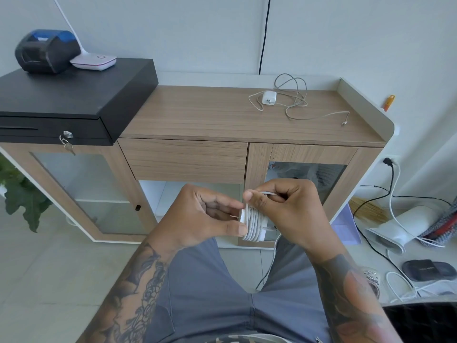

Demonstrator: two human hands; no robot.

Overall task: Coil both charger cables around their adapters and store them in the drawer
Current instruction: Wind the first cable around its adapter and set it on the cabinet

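Your left hand [197,214] and right hand [284,206] grip the first adapter [254,225], mostly coiled; second charger [269,98] lies uncoiled at one o'clock, drawer [184,160] shut.

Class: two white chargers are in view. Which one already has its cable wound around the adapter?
The charger in the hands: its cable sits in neat turns. The charger on the cabinet top lies with its cable loose.

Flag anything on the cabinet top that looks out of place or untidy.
The second charger lies near the cabinet top's back right, its cable sprawled in loose, tangled loops, the plug end trailing right. It is not yet coiled, unlike the adapter held in both hands. The drawer is shut.
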